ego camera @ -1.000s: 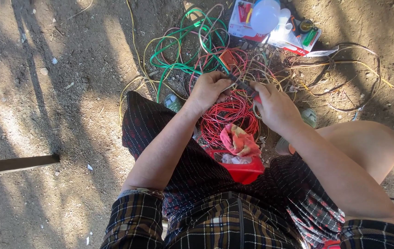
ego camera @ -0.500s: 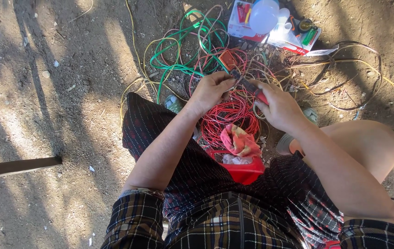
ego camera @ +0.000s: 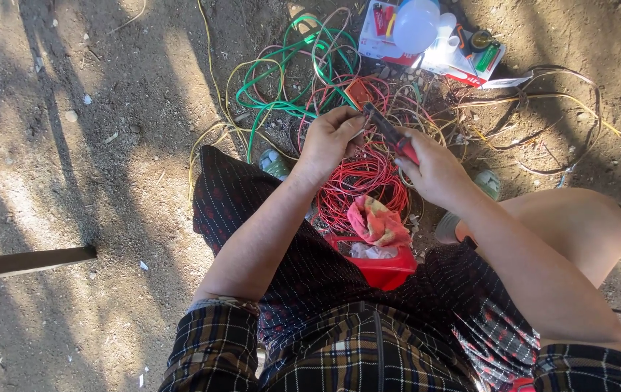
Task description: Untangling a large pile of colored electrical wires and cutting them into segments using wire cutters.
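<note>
Two hands grip — right hand (ego camera: pixel 434 165) clasping slim red-handled pliers (ego camera: pixel 392 134), left hand (ego camera: pixel 331 138) pinching thin wire (ego camera: pixel 360 178).

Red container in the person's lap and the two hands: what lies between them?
In the head view, between the red container and the left hand and right hand lie a pink-and-yellow rag and a coil of red wire.

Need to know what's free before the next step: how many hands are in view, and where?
2. The left hand is above the red wire coil; the right hand grips a red-handled tool. No others visible.
</note>
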